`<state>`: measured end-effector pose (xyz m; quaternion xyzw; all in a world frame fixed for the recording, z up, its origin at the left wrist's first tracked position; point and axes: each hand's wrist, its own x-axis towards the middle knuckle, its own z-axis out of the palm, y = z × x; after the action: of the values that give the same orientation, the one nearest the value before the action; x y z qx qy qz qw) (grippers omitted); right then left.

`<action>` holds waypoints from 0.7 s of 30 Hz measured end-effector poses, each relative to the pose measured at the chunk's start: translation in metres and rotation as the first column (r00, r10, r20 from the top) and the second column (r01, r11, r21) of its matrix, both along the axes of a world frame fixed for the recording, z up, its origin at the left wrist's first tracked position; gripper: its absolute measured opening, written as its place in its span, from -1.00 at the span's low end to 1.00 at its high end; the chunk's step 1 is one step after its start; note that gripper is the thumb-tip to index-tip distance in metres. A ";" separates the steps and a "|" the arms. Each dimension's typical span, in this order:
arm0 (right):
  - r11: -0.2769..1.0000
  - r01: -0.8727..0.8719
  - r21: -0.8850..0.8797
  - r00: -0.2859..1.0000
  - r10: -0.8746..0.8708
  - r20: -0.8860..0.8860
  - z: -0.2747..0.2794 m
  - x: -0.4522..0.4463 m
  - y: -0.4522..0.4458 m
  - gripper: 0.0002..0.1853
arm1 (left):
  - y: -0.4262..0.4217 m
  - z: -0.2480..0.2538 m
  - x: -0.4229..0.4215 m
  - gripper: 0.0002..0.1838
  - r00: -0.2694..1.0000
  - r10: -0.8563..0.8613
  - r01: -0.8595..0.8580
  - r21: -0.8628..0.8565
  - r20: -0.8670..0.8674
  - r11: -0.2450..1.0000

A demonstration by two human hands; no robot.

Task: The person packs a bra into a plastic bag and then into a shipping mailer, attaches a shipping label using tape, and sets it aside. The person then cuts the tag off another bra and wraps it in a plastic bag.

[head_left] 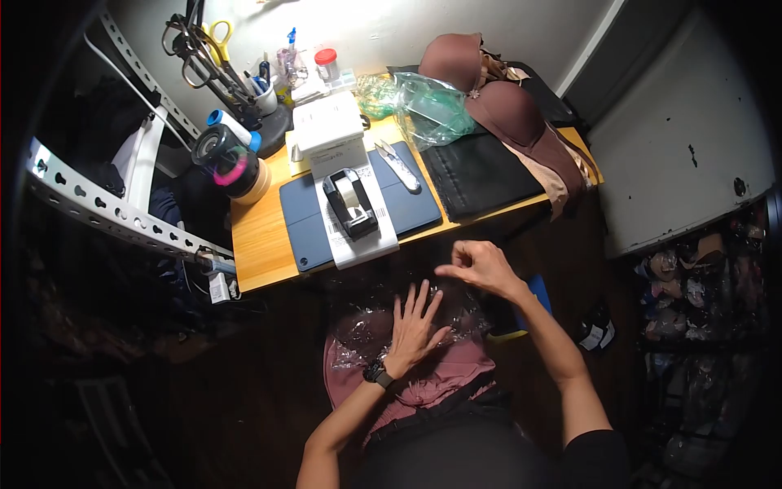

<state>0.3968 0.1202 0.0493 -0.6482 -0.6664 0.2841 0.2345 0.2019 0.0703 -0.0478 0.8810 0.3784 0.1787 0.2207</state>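
My left hand, a watch on its wrist, lies flat with fingers spread on a clear plastic bag across my lap. Something dark and rounded shows through the plastic, too dim to name. Under the bag is pink cloth. My right hand is raised just beyond the bag's right side, in front of the table edge. Its fingers are curled in and the thumb points left; whatever they may pinch cannot be made out.
On the wooden table are a tape dispenser on a white paper strip, a blue tablet case, thread snips, a black pouch, brown bras and green-tinted plastic. A metal rack stands left.
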 end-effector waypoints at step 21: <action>0.909 0.411 0.067 0.734 -0.286 -0.615 0.040 -0.128 0.035 -0.82 | 0.163 0.123 -0.074 -0.36 0.894 0.040 -0.031 -0.028 0.446 0.999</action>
<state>0.2683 0.1554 0.0890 -0.6136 -0.4500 0.3546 0.5434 0.1280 0.2332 0.0750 0.8073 0.3355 0.3762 0.3070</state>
